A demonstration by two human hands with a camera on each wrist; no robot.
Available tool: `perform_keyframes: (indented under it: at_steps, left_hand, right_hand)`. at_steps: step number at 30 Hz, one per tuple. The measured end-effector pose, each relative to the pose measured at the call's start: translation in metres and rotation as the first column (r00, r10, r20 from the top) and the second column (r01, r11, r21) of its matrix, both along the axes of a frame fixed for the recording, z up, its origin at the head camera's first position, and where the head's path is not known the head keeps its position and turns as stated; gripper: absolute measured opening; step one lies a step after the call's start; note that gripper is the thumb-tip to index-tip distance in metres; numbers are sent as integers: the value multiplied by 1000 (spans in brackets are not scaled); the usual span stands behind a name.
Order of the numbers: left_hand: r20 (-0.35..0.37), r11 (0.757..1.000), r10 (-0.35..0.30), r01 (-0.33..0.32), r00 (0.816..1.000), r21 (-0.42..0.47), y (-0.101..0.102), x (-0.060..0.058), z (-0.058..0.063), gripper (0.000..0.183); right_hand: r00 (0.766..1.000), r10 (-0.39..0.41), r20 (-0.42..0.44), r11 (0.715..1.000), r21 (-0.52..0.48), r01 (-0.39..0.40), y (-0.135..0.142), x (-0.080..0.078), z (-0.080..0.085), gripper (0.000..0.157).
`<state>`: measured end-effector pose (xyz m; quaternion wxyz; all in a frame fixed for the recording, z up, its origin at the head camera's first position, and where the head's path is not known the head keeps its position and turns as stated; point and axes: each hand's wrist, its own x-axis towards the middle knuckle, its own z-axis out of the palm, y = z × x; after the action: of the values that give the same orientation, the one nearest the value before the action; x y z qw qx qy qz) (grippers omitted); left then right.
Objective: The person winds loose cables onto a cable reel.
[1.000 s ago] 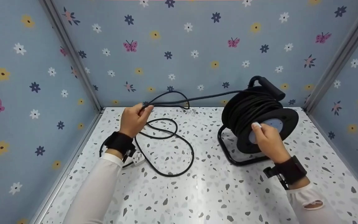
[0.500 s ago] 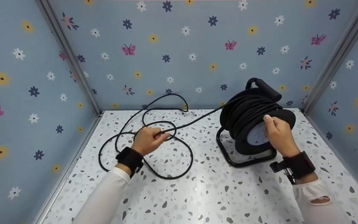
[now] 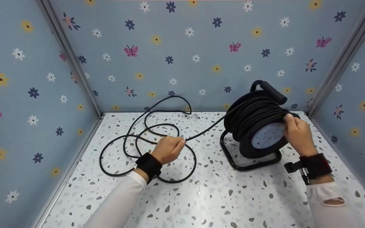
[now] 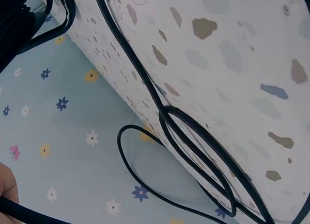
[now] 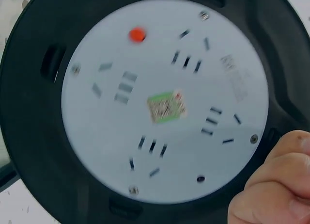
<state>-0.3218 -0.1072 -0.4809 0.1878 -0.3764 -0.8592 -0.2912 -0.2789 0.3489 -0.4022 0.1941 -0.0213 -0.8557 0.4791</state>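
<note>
A black cable reel stands on its tubular frame at the right in the head view, its drum wound with black cable. My right hand grips the edge of its front disc; curled fingers hide whatever lies inside them. The right wrist view shows the grey socket face with several slots and a red button, and my fist at the lower right rim. From the drum a length of cable runs down to my left hand, which holds it over the floor. Fingers of that hand appear at the left wrist view's edge.
Loose cable loops lie on the speckled white surface around and behind the left hand, one reaching the back wall. Flower-patterned blue panels enclose the back and both sides. The reel's frame rests near the right back.
My left hand has come from the back left toward the front middle, still holding the cable. My right hand has shifted right with the rim as the reel's disc turned.
</note>
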Motion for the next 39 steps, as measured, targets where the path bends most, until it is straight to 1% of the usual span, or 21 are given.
perform_keyframes:
  at_steps: [5, 9, 10, 13, 16, 20, 24, 28, 32, 36, 39]
  left_hand:
    - [-2, 1000, -2, 2, 1000, -31, 24, 0, 1, 40]
    - [-2, 998, 16, -16, 1000, -59, 44, -3, 0, 39]
    - [0, 998, 23, -23, 1000, -67, 49, -4, -1, 39]
    - [11, 995, 45, -44, 999, -88, 62, -5, -1, 39]
    - [25, 991, 65, -62, 998, -119, 75, -5, -2, 38]
    - [37, 986, 87, -80, 996, -150, 89, -7, -1, 38]
    - [61, 985, 105, -95, 993, -146, 102, -8, 2, 38]
    - [89, 984, 117, -103, 989, -144, 114, -9, 8, 39]
    - [106, 985, 116, -101, 988, -137, 125, -8, 17, 39]
    - [135, 987, 110, -92, 985, -129, 131, -8, 25, 39]
    - [184, 992, 87, -69, 979, -105, 132, -10, 28, 38]
  right_hand:
    - [998, -54, 23, 999, 3, 54, 17, -3, -7, 54]
    - [996, -81, 41, 994, 72, 78, 31, -3, -15, 54]
    - [995, -87, 45, 991, 103, 82, 34, -3, -17, 55]
    - [993, -105, 48, 977, 191, 94, 42, -3, -24, 57]
    - [992, -121, 22, 954, 278, 111, 47, -3, -31, 54]
    - [991, -134, -13, 924, 360, 130, 50, -2, -39, 47]
    - [991, -134, 8, 904, 411, 119, 53, -2, -46, 47]
    - [989, -132, 62, 898, 429, 93, 56, -2, -54, 48]
    - [985, -124, 119, 908, 414, 64, 56, -1, -62, 52]
    - [982, -129, 139, 912, 406, 63, 54, -1, -69, 54]
    - [982, -135, 133, 911, 406, 70, 55, -2, -69, 55]
